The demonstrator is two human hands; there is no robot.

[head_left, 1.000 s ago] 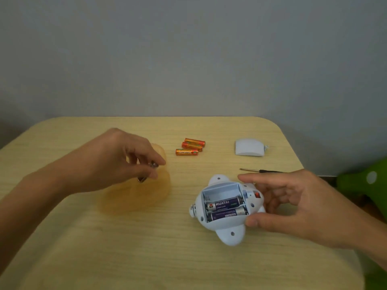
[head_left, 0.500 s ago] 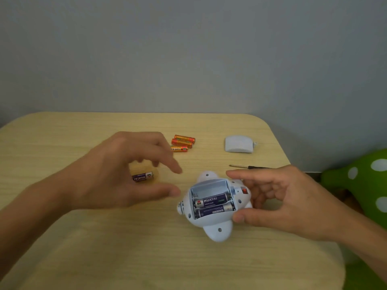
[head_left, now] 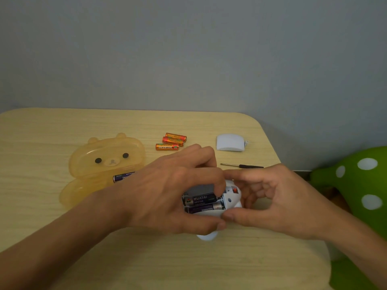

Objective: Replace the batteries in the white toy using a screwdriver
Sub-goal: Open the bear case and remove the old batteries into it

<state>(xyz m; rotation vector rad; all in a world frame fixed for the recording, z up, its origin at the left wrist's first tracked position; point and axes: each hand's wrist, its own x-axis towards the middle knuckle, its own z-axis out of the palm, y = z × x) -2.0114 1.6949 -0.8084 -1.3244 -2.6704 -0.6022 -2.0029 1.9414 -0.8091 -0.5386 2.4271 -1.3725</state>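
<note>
Grey wall [head_left: 188, 49] fills the upper half of the view, and below it lies a light wood-grain table [head_left: 146, 258] with rounded corners. A green soft object with white spots [head_left: 356, 185] sits off the table's right edge. On the left of the table lies a translucent orange bear-shaped case [head_left: 100, 164].

Both hands meet at the centre of the table, near its front. The left hand [head_left: 167, 191] curls over the white toy [head_left: 231, 203], with its thumb along the near side and its fingers over the far side. One fingertip reaches into the far end of the open battery bay. The right hand [head_left: 278, 201] pinches the toy's right end between thumb and forefinger. Two dark HUATAI batteries [head_left: 201, 199] lie side by side in the bay.

Behind the hands, the white battery cover [head_left: 230, 142] rests near the far right corner. The screwdriver [head_left: 243, 165] lies between the cover and the right hand. Three orange batteries [head_left: 172, 141] sit together, left of the cover. A purple battery [head_left: 123, 176] lies in the bear case, partly hidden by the left wrist.
</note>
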